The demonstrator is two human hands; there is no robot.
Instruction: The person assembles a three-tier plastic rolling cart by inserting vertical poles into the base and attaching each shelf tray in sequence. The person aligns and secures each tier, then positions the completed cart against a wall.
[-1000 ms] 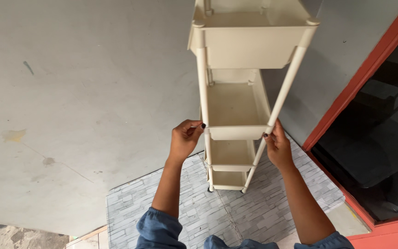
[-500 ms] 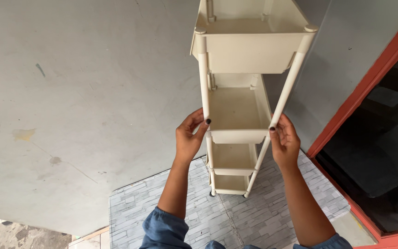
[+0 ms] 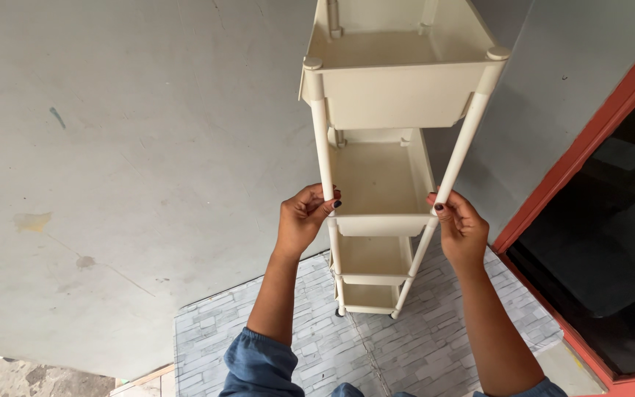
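Observation:
A tall cream plastic trolley rack (image 3: 395, 95) with several stacked trays stands upright on small wheels in front of me. My left hand (image 3: 303, 219) grips its front left post just above the second tray (image 3: 376, 184). On the other side, my right hand (image 3: 461, 228) is wrapped around the front right post at the same height. All the trays I can see into hold nothing. Both my forearms reach up from blue sleeves at the bottom edge.
The rack stands on a grey stone-pattern mat (image 3: 376, 345) over a grey concrete floor (image 3: 112, 162). A grey wall (image 3: 575, 66) rises behind, with a red-framed dark glass door (image 3: 611, 220) at the right.
Both hands have slid up the front posts, from beside the third tray to the second tray's level. The view has shifted slightly closer to the rack.

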